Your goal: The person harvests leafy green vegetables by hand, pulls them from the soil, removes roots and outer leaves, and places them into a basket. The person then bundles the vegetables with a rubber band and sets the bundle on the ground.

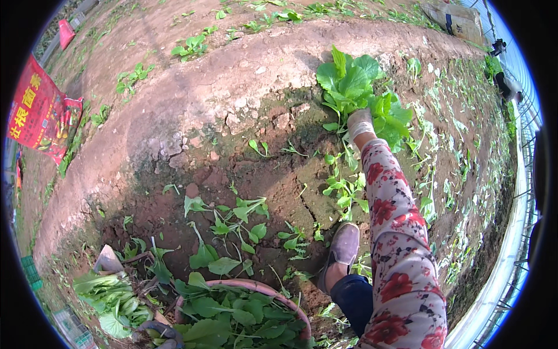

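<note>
My right hand [361,123], in a pale glove below a floral sleeve [396,244], reaches far forward and grips a large leafy green plant [348,83]. Broad leaves [390,118] spread on both sides of the hand, and its fingers are mostly hidden. In the lower part of the view, a pink-rimmed round basket [261,285] holds a heap of loose green leaves [244,314]. Beside it a grey curled shape [172,333], perhaps a gloved hand around pale stems, is cut by the bottom edge. I cannot tell whether this is my left hand.
A grey slip-on shoe [344,244] stands on the soil among seedlings. Left of the basket lies a bunch of pale greens [113,301]. A red printed sack [41,113] is at left; a pale sack [455,22] lies far right. Plastic sheeting [501,279] bounds the right side.
</note>
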The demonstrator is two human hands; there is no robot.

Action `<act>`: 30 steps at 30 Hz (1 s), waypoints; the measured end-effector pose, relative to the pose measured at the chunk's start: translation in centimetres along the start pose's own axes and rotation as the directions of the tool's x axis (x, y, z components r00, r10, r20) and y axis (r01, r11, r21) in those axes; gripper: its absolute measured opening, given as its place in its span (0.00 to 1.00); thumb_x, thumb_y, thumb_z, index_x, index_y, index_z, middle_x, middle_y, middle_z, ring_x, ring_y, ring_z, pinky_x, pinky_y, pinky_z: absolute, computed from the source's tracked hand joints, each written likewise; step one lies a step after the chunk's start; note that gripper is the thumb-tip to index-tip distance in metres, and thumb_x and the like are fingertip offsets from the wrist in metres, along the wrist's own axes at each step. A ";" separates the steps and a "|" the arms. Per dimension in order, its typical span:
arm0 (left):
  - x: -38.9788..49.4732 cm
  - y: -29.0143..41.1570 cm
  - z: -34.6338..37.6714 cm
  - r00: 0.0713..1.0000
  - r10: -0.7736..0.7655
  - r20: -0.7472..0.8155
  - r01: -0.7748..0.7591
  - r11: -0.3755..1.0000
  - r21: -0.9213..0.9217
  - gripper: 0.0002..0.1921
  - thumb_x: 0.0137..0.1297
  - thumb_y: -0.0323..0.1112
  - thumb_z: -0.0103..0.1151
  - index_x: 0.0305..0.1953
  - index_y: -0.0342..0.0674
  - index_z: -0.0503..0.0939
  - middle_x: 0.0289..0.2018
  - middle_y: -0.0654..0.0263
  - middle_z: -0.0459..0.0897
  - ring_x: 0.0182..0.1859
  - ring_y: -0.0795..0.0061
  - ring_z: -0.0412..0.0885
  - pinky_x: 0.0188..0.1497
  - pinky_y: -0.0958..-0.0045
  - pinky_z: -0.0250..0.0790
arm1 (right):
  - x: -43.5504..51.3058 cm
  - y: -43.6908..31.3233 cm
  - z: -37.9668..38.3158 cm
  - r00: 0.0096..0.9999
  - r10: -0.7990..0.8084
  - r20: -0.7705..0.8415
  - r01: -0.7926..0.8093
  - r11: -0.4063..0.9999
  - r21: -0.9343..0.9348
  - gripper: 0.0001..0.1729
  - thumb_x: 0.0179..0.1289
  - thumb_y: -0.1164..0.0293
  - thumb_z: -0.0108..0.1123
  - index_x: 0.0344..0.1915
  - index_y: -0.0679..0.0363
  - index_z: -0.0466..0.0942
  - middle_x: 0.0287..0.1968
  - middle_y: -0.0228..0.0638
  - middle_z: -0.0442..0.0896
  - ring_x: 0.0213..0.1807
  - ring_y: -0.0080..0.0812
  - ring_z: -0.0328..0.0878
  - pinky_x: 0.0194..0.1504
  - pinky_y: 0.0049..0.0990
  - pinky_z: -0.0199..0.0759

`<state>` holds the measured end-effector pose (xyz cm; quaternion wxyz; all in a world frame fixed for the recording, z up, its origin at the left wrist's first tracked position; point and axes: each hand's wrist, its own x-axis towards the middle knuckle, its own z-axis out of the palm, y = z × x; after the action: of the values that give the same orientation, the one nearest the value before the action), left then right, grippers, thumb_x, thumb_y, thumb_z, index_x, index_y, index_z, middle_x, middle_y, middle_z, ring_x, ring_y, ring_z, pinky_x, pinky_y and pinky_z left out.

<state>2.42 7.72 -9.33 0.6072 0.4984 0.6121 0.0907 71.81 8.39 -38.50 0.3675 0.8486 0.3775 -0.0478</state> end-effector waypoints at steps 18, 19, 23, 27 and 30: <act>-2.0 1.0 -0.2 0.995 0.030 0.099 -0.033 0.999 0.030 0.15 0.56 0.16 0.60 0.44 0.39 0.75 0.39 0.65 0.77 0.40 0.75 0.76 0.43 0.74 0.71 | 0.1 -1.2 3.2 0.992 -0.115 -0.043 0.111 0.990 -0.082 0.20 0.65 0.67 0.55 0.56 0.58 0.79 0.58 0.38 0.79 0.59 0.43 0.75 0.52 0.50 0.72; -2.4 0.7 -0.5 0.994 0.040 0.103 -0.045 0.998 0.037 0.15 0.56 0.16 0.60 0.43 0.39 0.75 0.39 0.64 0.77 0.39 0.75 0.76 0.42 0.74 0.71 | -0.4 -1.2 2.6 0.991 -0.137 0.008 0.137 0.987 -0.088 0.22 0.65 0.66 0.56 0.58 0.56 0.77 0.60 0.37 0.78 0.60 0.44 0.74 0.53 0.53 0.70; -3.8 0.4 0.0 0.981 0.173 0.091 -0.179 0.982 0.055 0.14 0.56 0.15 0.59 0.42 0.38 0.75 0.38 0.63 0.78 0.39 0.73 0.77 0.41 0.73 0.72 | -3.6 -2.3 -0.5 0.987 -0.075 0.140 0.089 0.991 -0.097 0.23 0.67 0.62 0.56 0.61 0.52 0.76 0.63 0.32 0.76 0.64 0.43 0.73 0.55 0.57 0.68; -4.3 1.6 -0.7 0.982 0.070 0.173 -0.082 0.995 0.061 0.13 0.56 0.16 0.60 0.41 0.37 0.75 0.37 0.62 0.78 0.38 0.72 0.78 0.41 0.71 0.73 | -3.5 -1.0 1.3 0.929 0.098 0.357 -0.106 0.994 0.002 0.24 0.68 0.58 0.55 0.63 0.47 0.74 0.66 0.28 0.73 0.65 0.42 0.71 0.56 0.58 0.65; -6.4 0.2 -1.0 0.972 0.149 0.182 -0.152 0.988 0.002 0.13 0.56 0.17 0.60 0.43 0.35 0.75 0.36 0.63 0.77 0.37 0.71 0.77 0.39 0.72 0.73 | -7.1 0.0 -2.8 0.927 -0.016 0.373 0.061 0.992 -0.107 0.27 0.67 0.57 0.56 0.65 0.48 0.72 0.67 0.28 0.71 0.65 0.43 0.71 0.56 0.57 0.65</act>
<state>0.19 3.71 -4.73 0.6477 0.5544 0.5155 0.0857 66.20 5.98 -33.92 0.4802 0.7937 0.3198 -0.1928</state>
